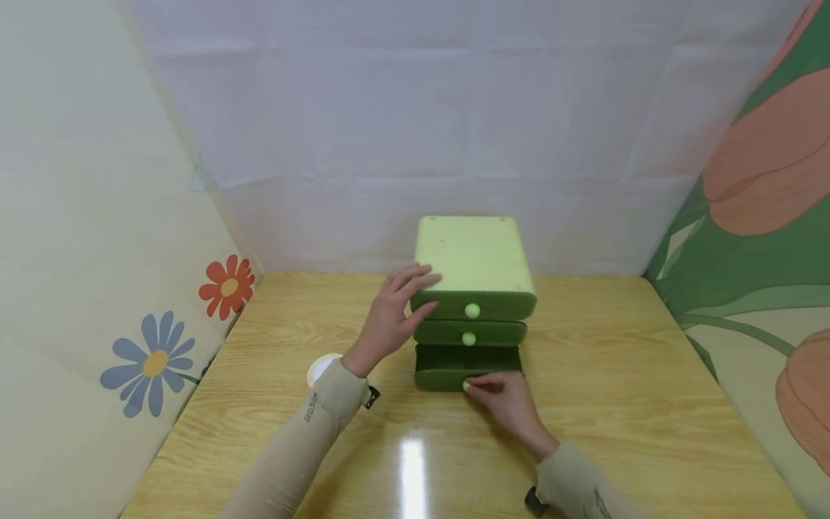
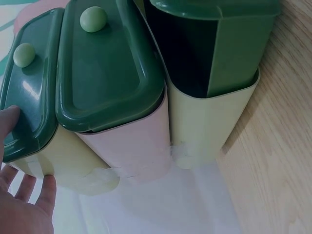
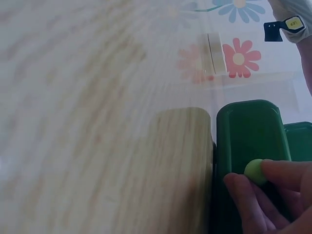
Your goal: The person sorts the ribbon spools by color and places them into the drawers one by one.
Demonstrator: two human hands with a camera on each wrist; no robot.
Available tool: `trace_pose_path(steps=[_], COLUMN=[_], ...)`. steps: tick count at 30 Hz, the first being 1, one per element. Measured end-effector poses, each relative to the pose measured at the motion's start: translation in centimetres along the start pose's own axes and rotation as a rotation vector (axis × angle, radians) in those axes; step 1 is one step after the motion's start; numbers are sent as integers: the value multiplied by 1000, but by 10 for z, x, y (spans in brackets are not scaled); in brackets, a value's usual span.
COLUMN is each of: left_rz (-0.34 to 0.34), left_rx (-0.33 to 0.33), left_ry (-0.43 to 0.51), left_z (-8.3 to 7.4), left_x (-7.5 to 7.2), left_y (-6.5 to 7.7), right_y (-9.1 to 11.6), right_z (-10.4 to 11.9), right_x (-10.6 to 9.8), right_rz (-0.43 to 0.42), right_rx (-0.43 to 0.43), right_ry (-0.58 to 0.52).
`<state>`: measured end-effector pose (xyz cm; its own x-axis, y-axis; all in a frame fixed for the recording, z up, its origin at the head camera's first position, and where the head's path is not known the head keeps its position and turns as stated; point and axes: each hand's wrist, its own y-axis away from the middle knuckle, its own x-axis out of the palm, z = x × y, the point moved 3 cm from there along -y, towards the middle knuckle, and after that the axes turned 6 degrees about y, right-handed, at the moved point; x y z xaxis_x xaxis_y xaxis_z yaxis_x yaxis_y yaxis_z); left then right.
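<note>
A small green drawer cabinet (image 1: 476,252) with three dark green drawers stands near the back of the table. Its bottom drawer (image 1: 431,380) is pulled partway out, and the dark inside shows in the left wrist view. My right hand (image 1: 512,407) pinches the round light green knob (image 3: 255,171) of that drawer between thumb and fingers. At the cabinet's upper left corner, my left hand (image 1: 392,313) lies with fingers extended over the top edge. Its thumb (image 2: 9,119) touches the front of the top drawer (image 2: 31,92). The upper two drawers sit in their slots.
A white round object (image 1: 322,369) lies on the wooden table (image 1: 616,389), partly covered by the left sleeve. Behind the cabinet hangs a white cloth backdrop (image 1: 363,130). Flower-printed panels (image 1: 765,166) stand along both sides.
</note>
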<state>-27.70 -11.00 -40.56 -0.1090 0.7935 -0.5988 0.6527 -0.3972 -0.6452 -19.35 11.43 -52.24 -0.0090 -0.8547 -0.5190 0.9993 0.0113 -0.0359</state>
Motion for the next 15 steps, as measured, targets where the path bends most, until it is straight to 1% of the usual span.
trace_pose_path(steps=[5, 9, 15], left_rz=[-6, -8, -3], left_rx=[14, 22, 11], left_ry=[0, 0, -3], left_z=[0, 1, 0], left_x=[0, 1, 0], left_y=[0, 1, 1], right_y=[7, 14, 19], right_z=[2, 3, 5], right_x=[0, 0, 0], right_rz=[-8, -8, -3], right_rx=[-5, 11, 22], right_ry=[1, -4, -1])
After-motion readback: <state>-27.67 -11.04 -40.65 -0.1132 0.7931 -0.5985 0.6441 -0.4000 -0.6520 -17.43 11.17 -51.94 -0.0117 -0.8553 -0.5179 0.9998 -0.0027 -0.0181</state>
